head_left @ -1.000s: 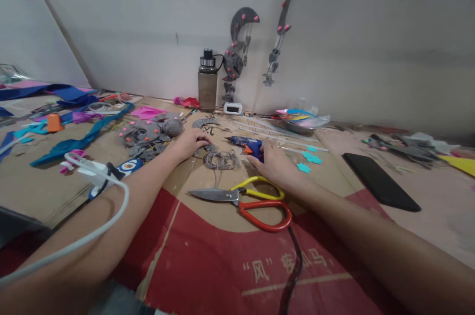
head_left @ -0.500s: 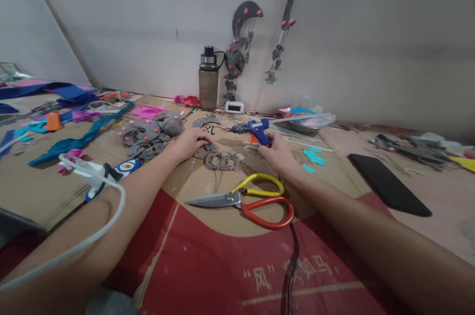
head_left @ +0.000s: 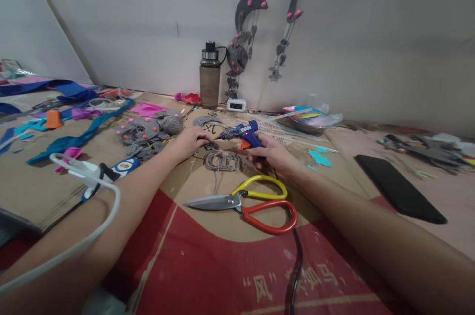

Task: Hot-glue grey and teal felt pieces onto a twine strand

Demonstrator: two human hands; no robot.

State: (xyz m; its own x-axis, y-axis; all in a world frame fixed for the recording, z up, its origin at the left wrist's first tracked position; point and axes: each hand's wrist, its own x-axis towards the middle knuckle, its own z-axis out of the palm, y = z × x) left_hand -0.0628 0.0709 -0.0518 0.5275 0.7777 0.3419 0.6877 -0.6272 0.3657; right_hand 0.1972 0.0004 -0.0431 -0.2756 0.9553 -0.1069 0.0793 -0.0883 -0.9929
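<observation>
My right hand [head_left: 272, 156] is wrapped round the handle of a blue hot glue gun [head_left: 249, 132]. The gun's nozzle points left, close to the fingertips of my left hand [head_left: 193, 142]. Those fingers are pinched together low over the cardboard, on a small grey felt piece [head_left: 211, 147] that they partly hide. Just in front lies a coil of grey cord [head_left: 221, 160]. Nearer to me are large scissors [head_left: 237, 201] with one yellow and one red handle, blades pointing left. A grey felt crescent [head_left: 207, 120] rests behind my left hand.
Grey felt pieces with pink dots [head_left: 143, 129] and a yarn ball [head_left: 172, 123] lie to the left. A bottle [head_left: 210, 82] and a small digital clock [head_left: 236, 105] stand by the wall. A black phone [head_left: 399, 189] is at right. A dark cable [head_left: 298, 265] crosses the front.
My right hand has brought the glue gun left and slightly nearer, its nozzle now beside my left fingertips. My left hand has stayed nearly in place.
</observation>
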